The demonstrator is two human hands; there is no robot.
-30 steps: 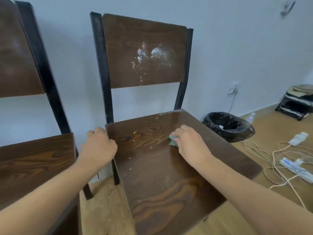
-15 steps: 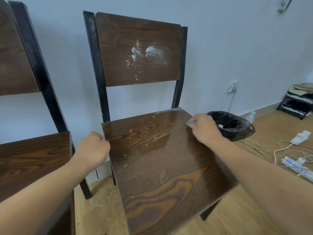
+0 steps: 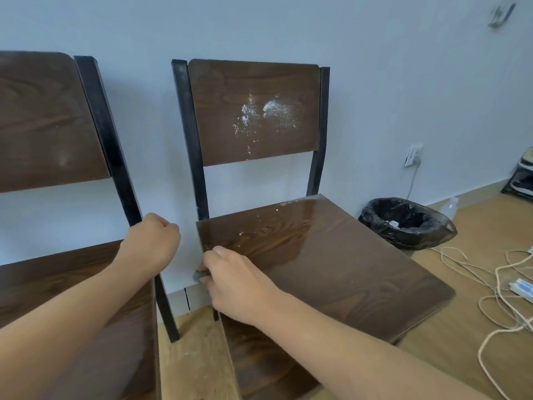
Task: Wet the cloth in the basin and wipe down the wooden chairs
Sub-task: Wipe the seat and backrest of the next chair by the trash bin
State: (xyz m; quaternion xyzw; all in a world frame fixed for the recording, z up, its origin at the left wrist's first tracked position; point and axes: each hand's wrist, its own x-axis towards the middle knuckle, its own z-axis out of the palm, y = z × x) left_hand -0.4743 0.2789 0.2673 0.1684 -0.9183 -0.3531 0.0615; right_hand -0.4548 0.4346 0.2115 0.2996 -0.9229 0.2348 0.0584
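The right hand [image 3: 233,284] rests on the left edge of the seat of the dark brown wooden chair with black metal frame [image 3: 317,255], near the seat's back-left corner. Its fingers are curled closed around a small green cloth [image 3: 199,275] — only a bit of the cloth shows, protruding past the fingertips just over the seat's left edge. The left hand [image 3: 150,243] is closed into a loose fist, positioned between the two chairs, at the black rear upright of the second dark brown wooden chair [image 3: 52,125] on the left; whether it grips the upright cannot be determined. White powdery residue [image 3: 265,116] covers the middle of the first chair's backrest — smaller white specks lie along the back edge of its seat. The seat surface shows a wet sheen toward its back-right corner.
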